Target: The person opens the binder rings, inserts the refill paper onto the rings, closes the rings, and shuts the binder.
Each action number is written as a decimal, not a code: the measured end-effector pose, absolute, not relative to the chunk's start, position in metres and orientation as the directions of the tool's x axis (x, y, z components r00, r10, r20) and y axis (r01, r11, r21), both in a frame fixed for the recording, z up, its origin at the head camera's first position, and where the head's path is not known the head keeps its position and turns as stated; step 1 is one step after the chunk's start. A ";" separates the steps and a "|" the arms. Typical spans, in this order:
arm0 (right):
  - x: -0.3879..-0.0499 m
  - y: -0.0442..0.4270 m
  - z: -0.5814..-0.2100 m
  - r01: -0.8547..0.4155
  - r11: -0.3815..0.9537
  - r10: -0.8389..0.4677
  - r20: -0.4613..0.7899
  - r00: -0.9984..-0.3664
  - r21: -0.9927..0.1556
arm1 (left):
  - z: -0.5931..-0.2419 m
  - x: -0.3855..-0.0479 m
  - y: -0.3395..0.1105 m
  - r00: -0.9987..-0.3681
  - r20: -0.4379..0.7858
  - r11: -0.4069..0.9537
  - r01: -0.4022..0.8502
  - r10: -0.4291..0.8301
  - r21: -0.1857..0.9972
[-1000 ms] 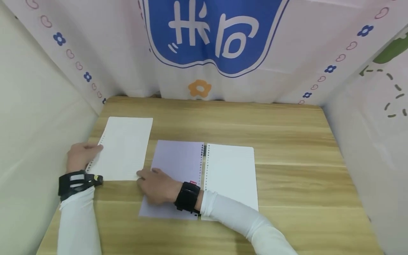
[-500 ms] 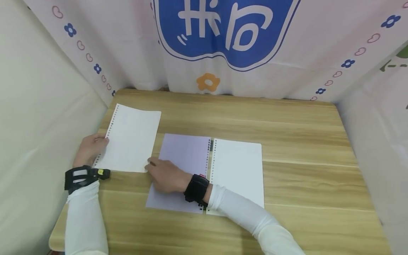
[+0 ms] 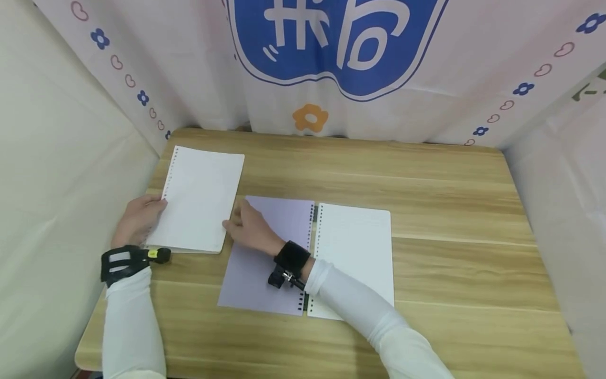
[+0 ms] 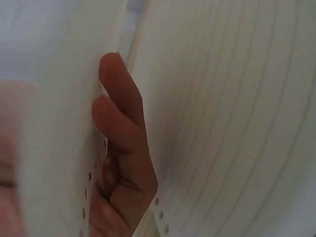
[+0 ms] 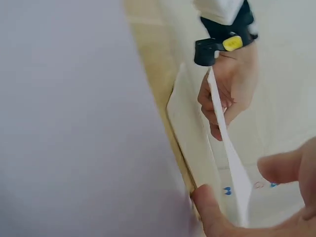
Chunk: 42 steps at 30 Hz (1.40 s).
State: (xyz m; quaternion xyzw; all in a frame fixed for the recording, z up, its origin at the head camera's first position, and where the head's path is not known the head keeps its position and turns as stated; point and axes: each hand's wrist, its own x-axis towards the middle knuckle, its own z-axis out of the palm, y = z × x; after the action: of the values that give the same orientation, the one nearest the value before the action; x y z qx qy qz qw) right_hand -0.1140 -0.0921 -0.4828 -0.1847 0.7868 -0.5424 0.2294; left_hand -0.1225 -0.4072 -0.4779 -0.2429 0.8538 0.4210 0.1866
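Note:
At the left of the head view, the left hand [image 3: 139, 217] pinches the punched edge of white loose-leaf sheets [image 3: 201, 195]. The left wrist view shows its curled fingers [image 4: 121, 123] between a lifted sheet [image 4: 59, 133] and a lined sheet [image 4: 232, 118]. The right hand [image 3: 253, 229] is at the sheets' right edge, over a purple cover [image 3: 260, 284]. In the right wrist view its thumb and a finger [image 5: 210, 207] are spread either side of a lifted sheet [image 5: 232, 158], the finger touching the edge of other paper [image 5: 190, 128].
A white punched page [image 3: 355, 247] lies right of the purple cover, the two joined along a dark ring spine, on a wooden table [image 3: 464, 252]. A printed curtain [image 3: 402, 113] hangs behind the table, with pale fabric walls on both sides.
The right hand has moved up along the sheets' right edge, away from their near corner, and its wrist has turned. The left hand's sheets have shifted slightly away. The head view has tilted and shifted.

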 end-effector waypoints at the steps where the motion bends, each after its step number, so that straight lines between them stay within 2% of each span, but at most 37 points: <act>1: -0.115 -0.093 -0.483 0.001 0.334 -0.512 -0.182 -0.839 -0.943 | -0.479 -0.123 -0.405 -0.809 -0.529 0.520 -0.576 -0.255 0.631; 5: -0.117 -0.092 -0.487 0.106 0.273 -0.417 -0.217 -0.883 -0.956 | -0.478 -0.121 -0.394 -0.801 -0.550 0.508 -0.585 -0.237 0.632; 11: -0.118 -0.079 -0.488 0.183 0.133 -0.389 -0.221 -0.894 -0.974 | -0.472 -0.112 -0.374 -0.816 -0.538 0.553 -0.554 -0.211 0.622; 18: -0.121 -0.048 -0.486 0.204 0.235 -0.313 -0.273 -0.910 -0.950 | -0.471 -0.110 -0.345 -0.831 -0.546 0.555 -0.504 -0.104 0.661; 23: -0.122 -0.012 -0.482 0.177 0.319 -0.314 -0.280 -0.907 -0.931 | -0.472 -0.109 -0.326 -0.850 -0.526 0.558 -0.434 0.005 0.707; 30: -0.117 0.042 -0.477 0.167 0.318 -0.341 -0.277 -0.898 -0.933 | -0.475 -0.113 -0.284 -0.888 -0.452 0.534 -0.342 0.085 0.773; 42: -0.098 0.131 -0.480 0.254 0.301 -0.194 -0.319 -0.928 -0.919 | -0.471 -0.101 -0.209 -0.898 -0.405 0.516 -0.269 0.171 0.814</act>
State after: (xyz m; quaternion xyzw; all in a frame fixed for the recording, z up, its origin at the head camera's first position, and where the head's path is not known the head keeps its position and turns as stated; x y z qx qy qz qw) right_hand -0.0979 0.1305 -0.4797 0.0191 0.7840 -0.5909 0.1893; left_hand -0.1009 -0.2088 -0.4711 -0.0292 0.8413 0.4913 0.2237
